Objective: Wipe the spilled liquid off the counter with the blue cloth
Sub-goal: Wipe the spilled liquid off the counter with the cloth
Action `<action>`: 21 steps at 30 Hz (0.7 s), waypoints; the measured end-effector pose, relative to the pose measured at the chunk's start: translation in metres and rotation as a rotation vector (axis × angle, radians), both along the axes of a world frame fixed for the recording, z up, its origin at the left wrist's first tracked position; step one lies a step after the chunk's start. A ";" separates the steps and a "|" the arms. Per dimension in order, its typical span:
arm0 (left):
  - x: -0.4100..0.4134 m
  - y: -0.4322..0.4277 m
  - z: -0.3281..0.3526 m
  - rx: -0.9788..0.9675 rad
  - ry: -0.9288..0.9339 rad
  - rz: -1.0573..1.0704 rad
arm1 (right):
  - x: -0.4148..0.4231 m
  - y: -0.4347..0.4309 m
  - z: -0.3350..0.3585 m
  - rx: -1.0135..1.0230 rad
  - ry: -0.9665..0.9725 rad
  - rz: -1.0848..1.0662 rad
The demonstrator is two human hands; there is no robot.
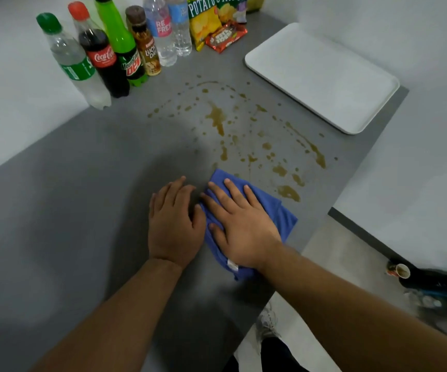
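The blue cloth (281, 213) lies folded on the grey counter (69, 197), near its right edge. My right hand (239, 224) presses flat on top of the cloth with fingers spread. My left hand (174, 221) rests flat on the bare counter just left of the cloth, its thumb touching the cloth's edge. Brown spilled liquid (217, 116) is spattered in drops and streaks across the counter beyond the cloth, reaching to a puddle (289, 193) just right of my right hand's fingertips.
Several drink bottles (104, 55) stand along the back left wall, with snack packets (225, 36) behind them. A white tray (324, 76) lies at the back right. The counter's right edge drops to the floor, where a cup (401, 271) and dark items lie.
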State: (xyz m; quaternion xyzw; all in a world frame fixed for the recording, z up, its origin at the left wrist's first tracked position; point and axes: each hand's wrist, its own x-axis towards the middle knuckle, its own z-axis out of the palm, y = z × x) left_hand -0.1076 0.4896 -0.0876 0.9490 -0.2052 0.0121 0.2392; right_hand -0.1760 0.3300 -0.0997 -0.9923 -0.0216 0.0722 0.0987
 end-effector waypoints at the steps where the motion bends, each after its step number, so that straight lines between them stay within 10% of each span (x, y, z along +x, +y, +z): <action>1: -0.002 -0.005 -0.002 0.014 0.000 0.014 | -0.010 -0.001 -0.001 0.005 -0.006 0.009; 21: -0.005 -0.011 -0.015 0.172 -0.130 0.009 | -0.048 -0.063 -0.002 0.004 0.030 0.083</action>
